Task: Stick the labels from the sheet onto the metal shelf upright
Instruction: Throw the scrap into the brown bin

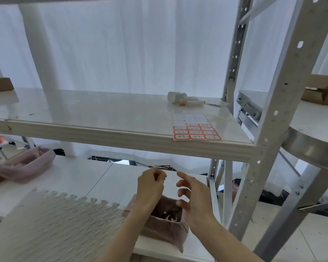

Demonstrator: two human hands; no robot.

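The label sheet (195, 127) lies flat on the middle shelf near its front right corner; its lower rows hold red-bordered labels with handwriting, its upper rows are bare white. The grey perforated metal upright (278, 104) rises just right of the sheet. Below the shelf edge, my left hand (151, 186) has its fingers curled with thumb and fingertips pinched together; whether anything is between them is too small to tell. My right hand (193, 197) hovers beside it with fingers spread, holding nothing.
White tape rolls and small bits (180, 99) lie at the back of the shelf board (102, 110). A pink fabric box (167, 222) stands under my hands, another pink pouch (27, 163) at left, a white foam mat (55, 220) in front. Cardboard boxes (322, 89) sit at right.
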